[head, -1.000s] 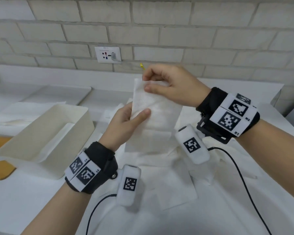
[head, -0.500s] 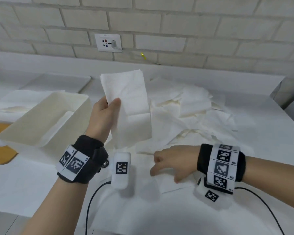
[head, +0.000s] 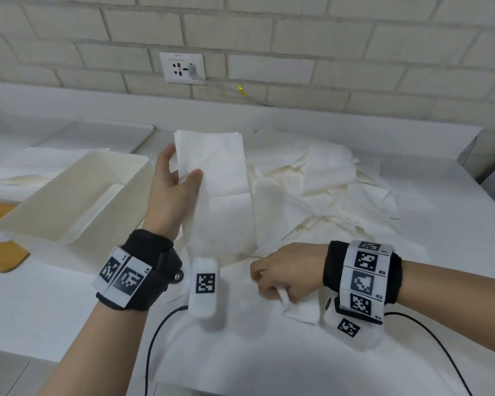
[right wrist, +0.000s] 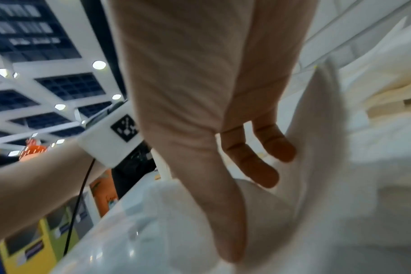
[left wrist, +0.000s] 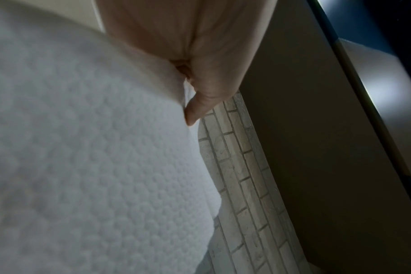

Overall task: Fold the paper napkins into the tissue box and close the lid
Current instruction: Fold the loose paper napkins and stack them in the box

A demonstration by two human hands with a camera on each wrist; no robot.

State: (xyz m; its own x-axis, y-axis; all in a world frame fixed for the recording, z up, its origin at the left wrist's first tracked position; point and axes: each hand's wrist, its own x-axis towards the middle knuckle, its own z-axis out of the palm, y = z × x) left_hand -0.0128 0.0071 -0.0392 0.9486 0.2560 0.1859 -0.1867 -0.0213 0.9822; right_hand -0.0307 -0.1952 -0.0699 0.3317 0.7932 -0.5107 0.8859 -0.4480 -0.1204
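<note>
The left hand (head: pixel 173 192) holds a folded napkin (head: pixel 216 192) upright above the bench, thumb pressed on the front face and fingers (head: pixel 163 158) behind the left edge; this pinch keeps the folded layers aligned, probably so the napkin can go sideways into the tissue box (head: pixel 69 201), which lies open just left of the hand. The right hand (head: pixel 283 274) rests low on the bench (head: pixel 455 224) with fingers curled around a second napkin (head: pixel 300 311), part of which shows below the knuckles, apparently readying the next sheet while the left hand finishes the current one. Beyond both hands, a pile of loose napkins (head: pixel 326 178) lies spread across the bench toward the wall. The head view shows the overall layout and the box position; it does not show the grip surfaces. The left wrist view shows the embossed texture of the napkin and one finger bearing against its edge. The right wrist view shows two fingers (right wrist: pixel 258 163) bent toward raised paper, with the thumb running down along it. No lid can be identified with certainty in any view.
</note>
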